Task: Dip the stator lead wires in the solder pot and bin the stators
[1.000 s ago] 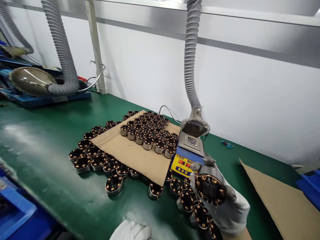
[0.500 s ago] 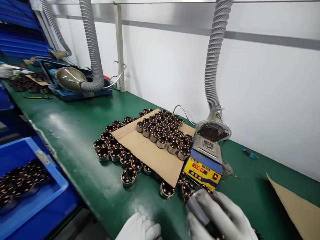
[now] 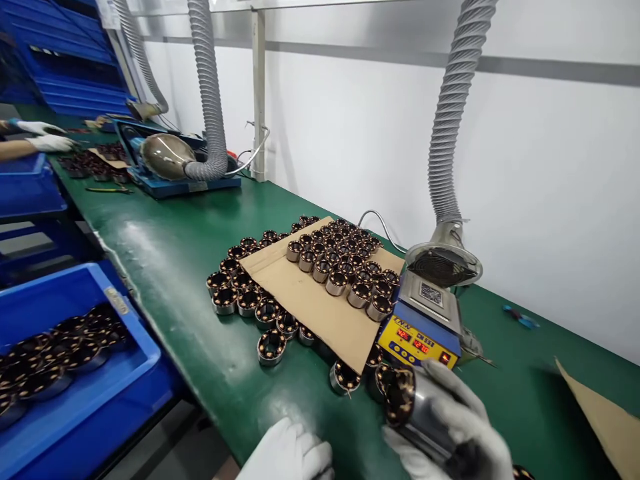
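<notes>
My right hand (image 3: 460, 427), in a white glove, is wrapped round a motor stator (image 3: 400, 397), a steel ring with dark, copper-dotted windings. The stator lies tilted on its side above the table, blurred by motion; a dark part behind it in the palm may be a second one. My left hand (image 3: 295, 450), also gloved, lies at the table's near edge with its fingers curled; what is under them is hidden. Several stators stand upright on a cardboard sheet (image 3: 300, 293), and more (image 3: 273, 347) stand around and under it on the green table (image 3: 170, 247).
A blue-yellow soldering unit (image 3: 420, 343) with red digits stands below a grey extraction hose (image 3: 453, 133). A blue bin (image 3: 125, 387) of stators is at lower left. Cardboard (image 3: 600, 413) leans at right near a small blue tool (image 3: 520, 317). A co-worker's gloved hands (image 3: 50, 142) are far left.
The view has shifted left, so things appear further right. My right hand has turned the stator so its wound end shows. The unit's red digits differ. The co-worker's hands show more fully.
</notes>
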Motion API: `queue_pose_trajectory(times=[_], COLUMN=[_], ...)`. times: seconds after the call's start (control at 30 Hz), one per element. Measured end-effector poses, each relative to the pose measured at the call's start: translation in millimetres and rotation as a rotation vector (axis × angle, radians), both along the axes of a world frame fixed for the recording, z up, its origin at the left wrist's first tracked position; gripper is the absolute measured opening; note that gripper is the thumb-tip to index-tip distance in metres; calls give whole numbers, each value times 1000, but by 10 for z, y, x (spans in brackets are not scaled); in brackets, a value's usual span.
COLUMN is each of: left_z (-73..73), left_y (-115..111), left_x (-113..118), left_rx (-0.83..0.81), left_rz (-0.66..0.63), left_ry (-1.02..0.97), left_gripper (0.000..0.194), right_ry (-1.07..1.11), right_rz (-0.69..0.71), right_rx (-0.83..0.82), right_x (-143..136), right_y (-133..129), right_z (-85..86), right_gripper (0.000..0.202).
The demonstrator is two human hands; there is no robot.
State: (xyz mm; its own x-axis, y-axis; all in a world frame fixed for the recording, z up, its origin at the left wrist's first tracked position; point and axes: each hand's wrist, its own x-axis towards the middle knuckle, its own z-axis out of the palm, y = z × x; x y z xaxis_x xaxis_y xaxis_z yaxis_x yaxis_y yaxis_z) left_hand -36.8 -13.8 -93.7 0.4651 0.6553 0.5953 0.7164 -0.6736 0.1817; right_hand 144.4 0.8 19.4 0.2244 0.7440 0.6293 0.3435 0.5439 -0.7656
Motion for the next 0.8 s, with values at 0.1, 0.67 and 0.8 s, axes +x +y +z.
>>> queue_pose_trajectory(times=[0.1,0.67,0.8], left_z=[63,149,119], left_y=[-15,-66,-73], left_x=[-6,-15,-15], left_rx=[-57,-245,-284], left_rz=[-36,-93,-85], left_ry=[-32,-38,-37], left_gripper=[27,18,18], right_ry=[504,1035,1092], right_rz=[200,484,559], right_rx=[-361,-530,-592], right_x=[184,317,229], right_y=[63,-36,-37], right_z=[-30,-317,-231], right_gripper=[52,58,49])
